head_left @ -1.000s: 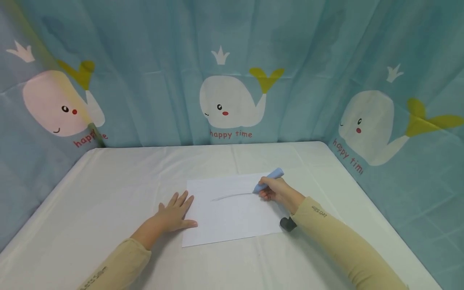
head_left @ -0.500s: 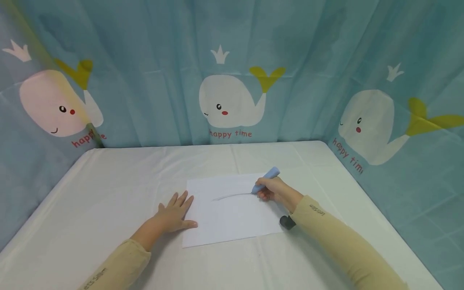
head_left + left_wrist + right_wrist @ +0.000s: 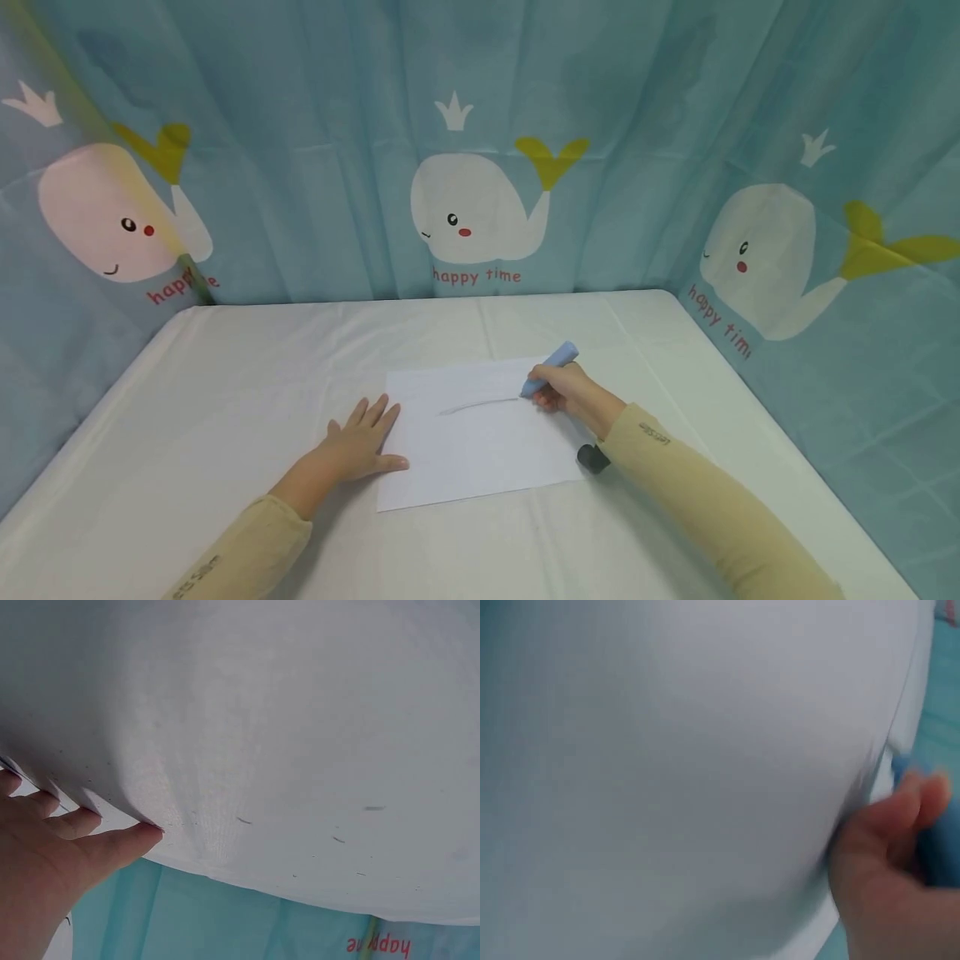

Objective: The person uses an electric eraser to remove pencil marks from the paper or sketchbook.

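Note:
A white sheet of paper (image 3: pixel 457 467) lies on the table, with one long, slightly curved dark line across its upper middle. My right hand (image 3: pixel 570 392) pinches a light-blue marker (image 3: pixel 558 357), whose tip is at the right end of that line; whether it touches the paper I cannot tell. In the right wrist view the hand (image 3: pixel 892 855) and the blue marker (image 3: pixel 941 844) are blurred. My left hand (image 3: pixel 352 446) lies flat with spread fingers, its fingertips and thumb on the paper's left edge. The left wrist view shows this hand (image 3: pixel 67 855) with its fingers stretched out.
A white cloth covers the table (image 3: pixel 247 375). A small black object (image 3: pixel 592 458) is by the paper's right edge, partly behind the right sleeve (image 3: pixel 697 492). Blue curtains (image 3: pixel 337 208) with whale prints surround the table's back and sides.
The marker and my right hand have shifted slightly left, and the marker tip has risen a little just now. The left hand stays in place on the paper.

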`<state>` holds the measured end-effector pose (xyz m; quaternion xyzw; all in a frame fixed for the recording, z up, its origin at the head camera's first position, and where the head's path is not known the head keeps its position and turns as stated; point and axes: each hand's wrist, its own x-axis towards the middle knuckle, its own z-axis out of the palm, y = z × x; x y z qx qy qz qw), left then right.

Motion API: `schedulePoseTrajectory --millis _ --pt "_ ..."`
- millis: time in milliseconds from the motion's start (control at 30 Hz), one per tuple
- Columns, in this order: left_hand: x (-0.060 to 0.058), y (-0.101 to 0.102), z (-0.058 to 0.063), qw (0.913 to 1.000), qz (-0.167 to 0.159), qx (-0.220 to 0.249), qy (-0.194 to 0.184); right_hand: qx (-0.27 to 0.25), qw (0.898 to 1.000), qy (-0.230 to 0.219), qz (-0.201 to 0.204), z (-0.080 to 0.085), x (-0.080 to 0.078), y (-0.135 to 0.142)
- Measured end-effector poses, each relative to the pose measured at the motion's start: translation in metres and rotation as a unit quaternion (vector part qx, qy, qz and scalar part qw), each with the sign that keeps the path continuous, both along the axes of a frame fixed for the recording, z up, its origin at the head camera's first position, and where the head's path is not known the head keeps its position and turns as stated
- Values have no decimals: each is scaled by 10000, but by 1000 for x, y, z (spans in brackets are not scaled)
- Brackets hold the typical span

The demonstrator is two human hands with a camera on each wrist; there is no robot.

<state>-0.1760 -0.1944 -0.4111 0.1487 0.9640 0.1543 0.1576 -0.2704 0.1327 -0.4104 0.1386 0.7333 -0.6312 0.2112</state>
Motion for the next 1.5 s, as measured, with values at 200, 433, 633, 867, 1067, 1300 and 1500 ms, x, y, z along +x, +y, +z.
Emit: schedulePoseTrajectory --millis 200,433,633,867,1067,1300,1500 --pt "-2 -1 -2 10000 -16 41 4 104 9997 28 201 2 0 1" --pt "-3 -2 -3 10000 16 -38 -41 -22 10000 48 50 1 -1 2" --pt "-4 -4 -5 10000 28 -41 15 -55 9998 105 -149 2 -3 -2" --pt "-7 -2 -5 10000 17 -65 18 -138 9997 64 -203 1 -4 -1" --pt "-7 -4 -2 9999 23 -120 -36 -90 9993 68 -361 1 -5 -5" --pt "-5 -3 -2 9999 -24 -105 8 45 9999 -11 -119 2 -4 -6" --pt "-1 -1 -1 10000 6 -70 -4 37 10000 -42 -83 2 -2 -5"
